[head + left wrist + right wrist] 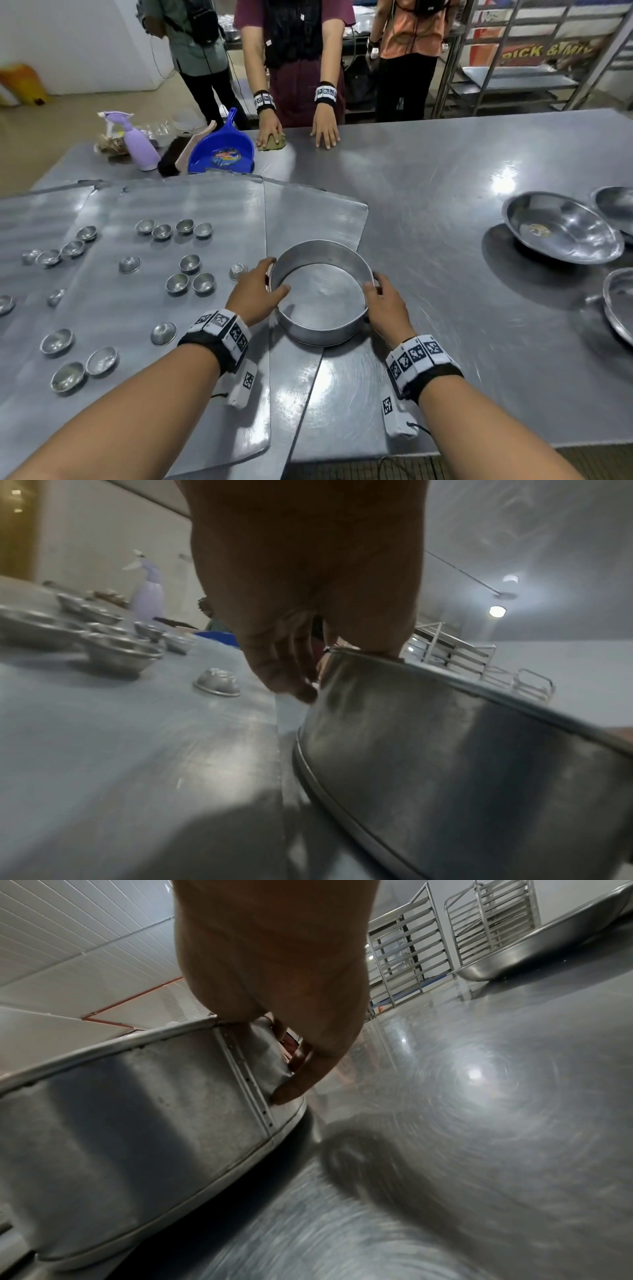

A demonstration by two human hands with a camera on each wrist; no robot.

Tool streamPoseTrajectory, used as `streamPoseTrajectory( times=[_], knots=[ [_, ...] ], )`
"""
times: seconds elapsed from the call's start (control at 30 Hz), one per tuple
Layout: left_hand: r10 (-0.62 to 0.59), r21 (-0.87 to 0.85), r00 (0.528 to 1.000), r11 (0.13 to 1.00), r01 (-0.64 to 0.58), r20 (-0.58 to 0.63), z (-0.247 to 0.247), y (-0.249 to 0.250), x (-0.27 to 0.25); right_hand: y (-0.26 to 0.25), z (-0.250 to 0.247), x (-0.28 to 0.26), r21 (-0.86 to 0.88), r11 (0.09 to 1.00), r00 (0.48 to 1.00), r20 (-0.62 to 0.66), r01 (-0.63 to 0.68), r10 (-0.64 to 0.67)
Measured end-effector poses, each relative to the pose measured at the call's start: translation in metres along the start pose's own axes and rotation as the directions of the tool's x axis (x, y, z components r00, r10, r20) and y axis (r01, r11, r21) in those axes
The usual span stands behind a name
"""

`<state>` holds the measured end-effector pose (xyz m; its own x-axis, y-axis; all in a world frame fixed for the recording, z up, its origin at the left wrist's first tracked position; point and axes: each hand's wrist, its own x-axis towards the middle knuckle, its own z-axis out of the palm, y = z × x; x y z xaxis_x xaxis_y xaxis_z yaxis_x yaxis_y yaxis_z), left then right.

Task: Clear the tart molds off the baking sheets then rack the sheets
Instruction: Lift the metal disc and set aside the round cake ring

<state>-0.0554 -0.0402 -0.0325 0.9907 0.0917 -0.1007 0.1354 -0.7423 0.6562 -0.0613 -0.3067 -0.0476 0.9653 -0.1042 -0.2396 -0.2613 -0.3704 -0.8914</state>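
Both my hands hold a round, empty metal cake tin (322, 294) at the table's middle front. My left hand (260, 291) grips its left rim, thumb inside and fingers outside (284, 674). My right hand (383, 301) grips the right rim the same way, fingers down the tin's wall (301, 1080). The tin (445, 750) sits tilted over the right edge of the overlapping baking sheets (205, 377), its far side lifted in the right wrist view (137, 1123). Several small tart molds (178, 284) lie scattered over the sheets to the left; one lies upside down (217, 683) near my left fingers.
Wide steel bowls (561, 226) stand at the table's right edge. A purple spray bottle (137, 144), a blue dustpan (222, 147) and a brush lie at the far left. A person's hands (325, 130) rest on the far table edge. Metal racks (411, 947) stand behind the table.
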Motion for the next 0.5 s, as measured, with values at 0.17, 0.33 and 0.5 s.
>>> streamPoseTrajectory(
  times=[0.17, 0.33, 0.5],
  knots=[
    [-0.154, -0.415, 0.984, 0.893, 0.177, 0.089, 0.005, -0.011, -0.021, -0.007, -0.002, 0.002, 0.010, 0.998, 0.996, 0.065, -0.062, 0.061],
    [-0.180, -0.601, 0.981, 0.777, 0.186, 0.071, 0.020, -0.015, -0.035, 0.001, -0.009, 0.010, 0.081, 0.993, 0.992, 0.109, -0.081, 0.072],
    [-0.082, -0.629, 0.992, 0.767, 0.125, 0.096, 0.030, 0.002, -0.041, 0.008, -0.026, -0.003, 0.155, 0.986, 0.992, 0.120, -0.064, 0.046]
  ],
)
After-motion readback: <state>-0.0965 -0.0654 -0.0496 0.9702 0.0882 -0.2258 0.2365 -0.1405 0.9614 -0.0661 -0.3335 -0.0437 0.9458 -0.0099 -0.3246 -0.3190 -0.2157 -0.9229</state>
